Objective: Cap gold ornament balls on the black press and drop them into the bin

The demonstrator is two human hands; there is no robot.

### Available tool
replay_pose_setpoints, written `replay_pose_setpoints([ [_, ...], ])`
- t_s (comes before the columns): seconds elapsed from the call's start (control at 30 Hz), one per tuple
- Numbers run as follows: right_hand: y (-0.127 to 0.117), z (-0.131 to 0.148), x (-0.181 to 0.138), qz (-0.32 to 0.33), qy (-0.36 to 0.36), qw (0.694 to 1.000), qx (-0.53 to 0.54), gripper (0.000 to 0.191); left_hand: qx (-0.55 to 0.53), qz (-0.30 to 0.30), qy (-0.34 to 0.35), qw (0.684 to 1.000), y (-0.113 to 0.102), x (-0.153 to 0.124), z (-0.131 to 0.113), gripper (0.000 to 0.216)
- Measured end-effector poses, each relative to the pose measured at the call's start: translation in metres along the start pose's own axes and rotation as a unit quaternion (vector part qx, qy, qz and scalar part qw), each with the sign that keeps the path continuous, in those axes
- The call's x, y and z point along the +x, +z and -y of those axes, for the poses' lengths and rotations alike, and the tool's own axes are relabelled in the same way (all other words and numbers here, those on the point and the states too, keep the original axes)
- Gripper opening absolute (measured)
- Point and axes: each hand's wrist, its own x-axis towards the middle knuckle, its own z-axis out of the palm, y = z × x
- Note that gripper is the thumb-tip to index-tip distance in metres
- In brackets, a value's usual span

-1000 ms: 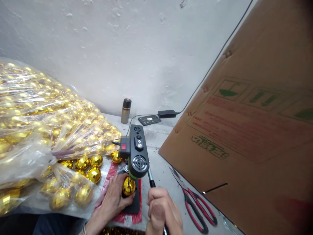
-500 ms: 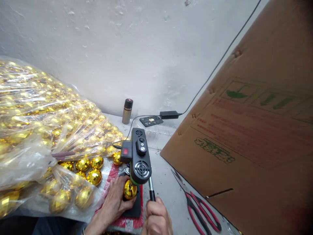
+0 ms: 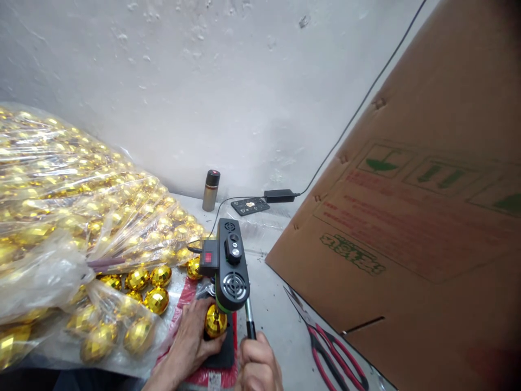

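Observation:
A black bench drill press point(image 3: 233, 266), or a machine much like one, stands in front of me on a dark base plate point(image 3: 222, 355). Under its head is a shiny gold faceted ball point(image 3: 215, 321). My left hand point(image 3: 191, 336) is curled around the ball from the left, thumb in front and fingers behind. My right hand point(image 3: 259, 361) is closed around the grip of the lever point(image 3: 249, 320) at the machine's right side. The exact contact between the machine head and the ball is hidden.
Clear plastic bags of gold balls point(image 3: 101, 206) fill the left side; loose balls point(image 3: 156, 300) lie beside them. Red-handled scissors point(image 3: 331, 353) rest near a large cardboard box point(image 3: 407, 217). Behind stand a bottle point(image 3: 210, 190), a phone point(image 3: 250, 205) and a power adapter point(image 3: 279, 195).
The whole view has shifted slightly, with most things sitting a little lower. Both hands keep their places on the ball and the lever.

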Motion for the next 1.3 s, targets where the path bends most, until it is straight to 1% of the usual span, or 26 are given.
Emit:
replay_pose_setpoints([
  [0.1, 0.011, -0.001, 0.002, -0.055, -0.042, 0.998, -0.002, 0.044, 0.01, 0.001, -0.001, 1.0, 0.0, 0.0, 0.0, 0.04],
  [0.2, 0.017, -0.005, -0.003, -0.079, -0.037, 0.996, -0.002, 0.044, 0.009, 0.0, 0.005, 1.0, 0.0, 0.001, 0.002, 0.044],
  [0.27, 0.018, -0.01, -0.009, -0.085, -0.031, 0.996, -0.004, 0.044, 0.009, 0.001, 0.007, 1.0, 0.001, 0.001, 0.003, 0.046],
  [0.37, 0.017, -0.018, -0.021, -0.061, -0.061, 0.996, 0.009, 0.044, 0.014, 0.006, 0.003, 1.0, 0.001, 0.001, 0.003, 0.045],
  [0.43, 0.017, -0.021, -0.029, -0.05, -0.068, 0.996, 0.012, 0.042, 0.016, 0.007, 0.002, 1.0, 0.001, 0.001, 0.003, 0.044],
  [0.53, 0.013, -0.016, -0.033, -0.056, -0.031, 0.998, -0.013, 0.041, 0.012, 0.005, 0.007, 1.0, -0.001, 0.002, 0.002, 0.047],
  [0.6, 0.008, -0.006, -0.023, -0.038, 0.007, 0.999, -0.023, 0.04, 0.012, -0.001, 0.011, 1.0, -0.002, 0.002, 0.001, 0.048],
  [0.67, 0.002, 0.006, -0.002, 0.003, 0.03, 1.0, -0.007, 0.038, 0.014, -0.007, 0.015, 1.0, -0.002, 0.002, 0.003, 0.047],
  [0.7, -0.001, 0.012, 0.013, 0.024, 0.034, 0.999, 0.019, 0.036, 0.015, -0.012, 0.017, 1.0, -0.001, 0.0, 0.005, 0.047],
  [0.73, -0.004, 0.017, 0.029, 0.036, 0.034, 0.998, 0.042, 0.033, 0.016, -0.018, 0.021, 0.999, 0.0, -0.004, 0.009, 0.049],
  [0.8, -0.008, 0.025, 0.059, 0.041, 0.01, 0.996, 0.073, 0.029, 0.018, -0.031, 0.039, 0.999, 0.007, -0.014, 0.023, 0.052],
  [0.87, -0.008, 0.029, 0.079, 0.058, 0.014, 0.995, 0.076, 0.028, 0.029, -0.046, 0.07, 0.996, 0.017, -0.03, 0.043, 0.055],
  [0.93, -0.007, 0.031, 0.083, 0.062, 0.008, 0.995, 0.082, 0.028, 0.056, -0.058, 0.106, 0.991, 0.026, -0.046, 0.062, 0.058],
  [1.0, -0.005, 0.031, 0.074, 0.049, 0.015, 0.995, 0.091, 0.03, 0.086, -0.058, 0.131, 0.986, 0.025, -0.058, 0.073, 0.064],
  [1.03, -0.004, 0.032, 0.067, 0.039, 0.027, 0.995, 0.093, 0.031, 0.098, -0.06, 0.142, 0.983, 0.019, -0.061, 0.073, 0.068],
  [1.1, -0.003, 0.032, 0.053, 0.02, 0.054, 0.994, 0.094, 0.032, 0.117, -0.072, 0.159, 0.978, -0.004, -0.057, 0.064, 0.068],
  [1.13, -0.003, 0.033, 0.048, 0.014, 0.062, 0.994, 0.094, 0.032, 0.13, -0.086, 0.164, 0.974, -0.019, -0.05, 0.057, 0.063],
  [1.17, -0.003, 0.033, 0.044, 0.014, 0.064, 0.993, 0.094, 0.033, 0.149, -0.105, 0.153, 0.971, -0.037, -0.04, 0.049, 0.051],
  [1.2, -0.003, 0.033, 0.042, 0.017, 0.062, 0.994, 0.093, 0.033, 0.172, -0.141, 0.125, 0.967, -0.054, -0.028, 0.042, 0.039],
  [1.23, -0.003, 0.033, 0.041, 0.02, 0.06, 0.994, 0.092, 0.033, 0.205, -0.159, 0.092, 0.961, -0.071, -0.013, 0.036, 0.033],
  [1.27, -0.003, 0.033, 0.041, 0.021, 0.057, 0.994, 0.089, 0.033, 0.245, -0.152, 0.049, 0.956, -0.085, 0.002, 0.032, 0.033],
  [1.3, -0.003, 0.033, 0.041, 0.021, 0.056, 0.994, 0.087, 0.033, 0.282, -0.127, 0.005, 0.951, -0.097, 0.017, 0.03, 0.034],
])
